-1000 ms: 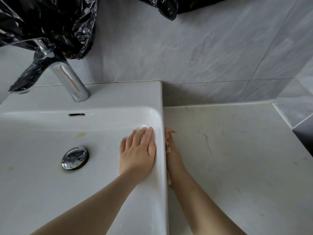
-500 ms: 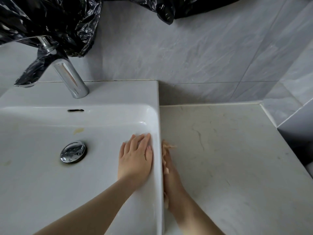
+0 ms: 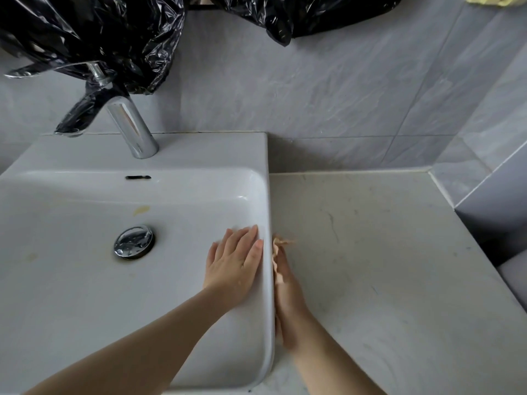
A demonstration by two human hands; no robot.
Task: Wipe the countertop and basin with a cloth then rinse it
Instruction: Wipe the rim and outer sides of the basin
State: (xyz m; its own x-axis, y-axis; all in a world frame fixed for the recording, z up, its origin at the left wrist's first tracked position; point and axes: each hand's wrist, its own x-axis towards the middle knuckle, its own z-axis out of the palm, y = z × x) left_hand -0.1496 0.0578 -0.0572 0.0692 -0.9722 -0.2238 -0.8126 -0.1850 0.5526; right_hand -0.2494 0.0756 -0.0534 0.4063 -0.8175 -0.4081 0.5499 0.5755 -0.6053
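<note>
No text, label, brand, number or sign can be read anywhere: not on the basin [image 3: 199, 149], the tap [image 3: 131, 129], the countertop [image 3: 385, 252] or the black bags [image 3: 99, 38].

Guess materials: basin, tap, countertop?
Basin: glossy white, likely glazed ceramic; soft highlights along its rim. Tap: polished chrome-look metal, mirror reflections. Countertop: matte beige with dark veins, stone or a stone-look composite; can't tell which.
</note>
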